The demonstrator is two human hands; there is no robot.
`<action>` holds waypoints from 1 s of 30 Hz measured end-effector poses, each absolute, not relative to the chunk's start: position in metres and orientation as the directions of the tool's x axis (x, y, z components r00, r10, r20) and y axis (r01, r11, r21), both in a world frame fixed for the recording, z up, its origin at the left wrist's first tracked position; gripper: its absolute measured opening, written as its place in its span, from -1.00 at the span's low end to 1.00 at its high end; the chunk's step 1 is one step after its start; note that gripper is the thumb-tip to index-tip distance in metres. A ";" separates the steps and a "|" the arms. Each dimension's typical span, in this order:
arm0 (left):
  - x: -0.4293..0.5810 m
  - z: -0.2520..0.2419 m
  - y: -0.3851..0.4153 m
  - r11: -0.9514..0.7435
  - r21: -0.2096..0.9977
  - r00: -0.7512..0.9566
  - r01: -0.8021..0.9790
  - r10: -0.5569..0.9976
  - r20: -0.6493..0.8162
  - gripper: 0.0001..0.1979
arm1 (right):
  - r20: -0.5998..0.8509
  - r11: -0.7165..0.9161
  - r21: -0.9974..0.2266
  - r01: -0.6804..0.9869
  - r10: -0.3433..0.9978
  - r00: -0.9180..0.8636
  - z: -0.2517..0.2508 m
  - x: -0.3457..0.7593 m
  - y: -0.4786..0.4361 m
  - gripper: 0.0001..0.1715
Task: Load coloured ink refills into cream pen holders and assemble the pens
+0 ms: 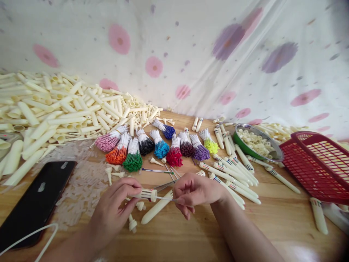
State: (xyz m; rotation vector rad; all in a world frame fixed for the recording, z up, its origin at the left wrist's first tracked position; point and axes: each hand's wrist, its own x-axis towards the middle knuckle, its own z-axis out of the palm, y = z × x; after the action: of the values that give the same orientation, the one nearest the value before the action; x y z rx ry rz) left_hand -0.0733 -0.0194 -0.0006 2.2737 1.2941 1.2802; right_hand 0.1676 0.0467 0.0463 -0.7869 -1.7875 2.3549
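My left hand [116, 203] pinches a short cream pen head piece [147, 195] just above the wooden table [272, 222]. My right hand [195, 193] is closed in a pinch on a thin refill [163, 198] whose end meets that piece. A cream pen barrel [156, 211] lies on the table right under my hands. Several bundles of coloured refills [160, 145] are fanned out just beyond: pink, orange, green, black, blue, red, purple, yellow.
A large heap of cream barrels [57, 109] fills the left. A black phone [38, 202] with a white cable lies front left. Finished pens [234, 174] lie to the right, beside a green bowl of small parts [256, 143] and a red basket [321, 165].
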 end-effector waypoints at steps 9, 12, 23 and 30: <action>-0.075 0.000 -0.018 -0.586 0.531 0.225 0.613 0.773 0.593 -0.84 | -0.331 -0.447 -0.883 0.145 0.374 -0.866 0.036 0.154 0.042 -0.58; -0.075 0.002 -0.018 -0.602 0.529 0.239 0.598 0.764 0.599 -0.84 | -0.349 -0.466 -0.872 0.148 0.381 -0.856 0.034 0.153 0.043 -0.56; -0.071 0.003 -0.019 -0.582 0.554 0.226 0.595 0.783 0.580 -0.85 | -0.326 -0.304 -0.937 0.172 0.585 -0.743 0.036 0.135 0.029 -0.47; -0.076 0.001 -0.017 -0.541 0.589 0.165 0.600 0.805 0.570 -0.88 | -0.185 -0.032 -0.973 0.229 0.704 -0.686 0.050 0.141 0.023 -0.58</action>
State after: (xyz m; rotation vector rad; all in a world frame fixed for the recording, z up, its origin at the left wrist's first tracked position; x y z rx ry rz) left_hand -0.0756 -0.0168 0.0011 2.2130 1.3646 1.3139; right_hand 0.1409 0.0230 0.0501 -0.9801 -1.8828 1.7670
